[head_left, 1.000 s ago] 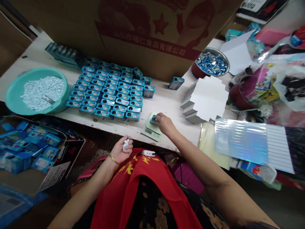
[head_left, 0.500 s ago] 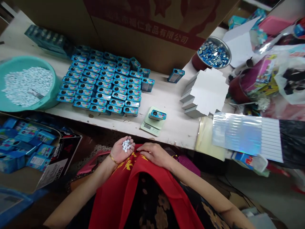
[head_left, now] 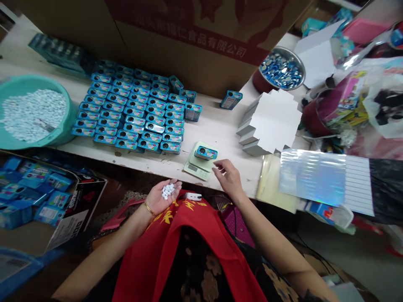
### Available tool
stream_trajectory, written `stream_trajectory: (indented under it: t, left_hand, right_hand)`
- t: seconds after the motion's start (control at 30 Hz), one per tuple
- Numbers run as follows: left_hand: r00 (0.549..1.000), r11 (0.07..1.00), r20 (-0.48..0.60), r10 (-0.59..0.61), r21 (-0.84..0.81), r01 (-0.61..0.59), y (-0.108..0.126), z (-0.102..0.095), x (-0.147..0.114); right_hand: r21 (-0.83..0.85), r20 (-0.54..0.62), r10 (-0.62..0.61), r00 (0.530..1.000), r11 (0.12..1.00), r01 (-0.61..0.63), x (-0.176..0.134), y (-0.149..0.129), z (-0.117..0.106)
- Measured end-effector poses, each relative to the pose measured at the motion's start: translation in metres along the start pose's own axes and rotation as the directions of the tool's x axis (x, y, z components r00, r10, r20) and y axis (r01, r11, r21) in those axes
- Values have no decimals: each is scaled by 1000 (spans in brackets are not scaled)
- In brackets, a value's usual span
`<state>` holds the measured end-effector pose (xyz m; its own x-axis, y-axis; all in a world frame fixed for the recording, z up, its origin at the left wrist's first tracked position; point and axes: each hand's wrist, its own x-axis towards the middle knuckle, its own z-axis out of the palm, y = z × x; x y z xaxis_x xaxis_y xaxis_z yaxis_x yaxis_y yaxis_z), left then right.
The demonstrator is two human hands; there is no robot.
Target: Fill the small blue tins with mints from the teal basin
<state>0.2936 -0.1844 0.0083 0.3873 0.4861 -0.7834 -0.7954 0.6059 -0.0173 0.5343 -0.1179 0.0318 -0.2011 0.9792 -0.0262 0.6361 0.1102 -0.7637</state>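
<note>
In my left hand (head_left: 160,198), palm up and cupped, lies a small heap of white tablets (head_left: 168,191). My right hand (head_left: 229,178) hovers by the table's front edge, just right of a pale green scale (head_left: 195,170), its fingers partly spread with nothing in them. One blue tin (head_left: 206,152) rests on the scale's plate. Rows of similar blue tins (head_left: 135,112) stand close together on the table left of the scale, many with a dark round opening on top. A small white device (head_left: 193,196) sits at the waist of my red apron (head_left: 185,218).
A turquoise basin (head_left: 71,121) of white tablets with a metal scoop stands at the left. A large cardboard box (head_left: 176,54) rises behind the tins. On the right are stacked white card pieces (head_left: 275,119) and a metal bowl (head_left: 300,69) of blue-and-silver discs. Below left is a carton (head_left: 85,201) of blue tins.
My right hand has moved from the apron up and to the right, beside the scale, uncovering the white device. My left hand still holds the tablets in nearly the same place.
</note>
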Motion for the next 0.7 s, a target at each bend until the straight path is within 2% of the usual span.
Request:
stream_trajectory:
  t: [0.07, 0.13, 0.2, 0.3, 0.4, 0.47, 0.57, 0.7]
  left_hand:
    - [999, 1000, 33, 1, 14, -2, 0, 8, 3]
    - [997, 1000, 80, -5, 27, 3, 0, 17, 6]
    - [996, 999, 86, 4, 32, -7, 0, 23, 10]
    - [999, 999, 51, 15, 36, -17, 0, 28, 15]
    - [999, 998, 49, -5, 60, 2, -1, 32, 18]
    - [997, 997, 75, -12, 78, 6, 1, 37, 21]
    - [993, 996, 120, -11, 94, -1, 8, 45, 23]
    - [994, 995, 106, 18, 96, -28, 19, 44, 20]
  right_hand:
    - [64, 113, -105, 988, 993, 98, 1, -19, 12]
    - [73, 242, -229, 943, 973, 218, 1, -39, 27]
    - [-15, 346, -307, 887, 943, 332, 0, -52, 43]
    - [-178, 450, -337, 827, 873, 453, -2, -55, 59]
    - [-190, 465, -376, 802, 842, 505, -1, -43, 58]
    - [-159, 383, -384, 840, 869, 469, 6, -34, 48]
    - [-175, 179, -301, 937, 927, 331, 28, -21, 28]
    - [-247, 79, -210, 974, 943, 223, 57, 0, 7]
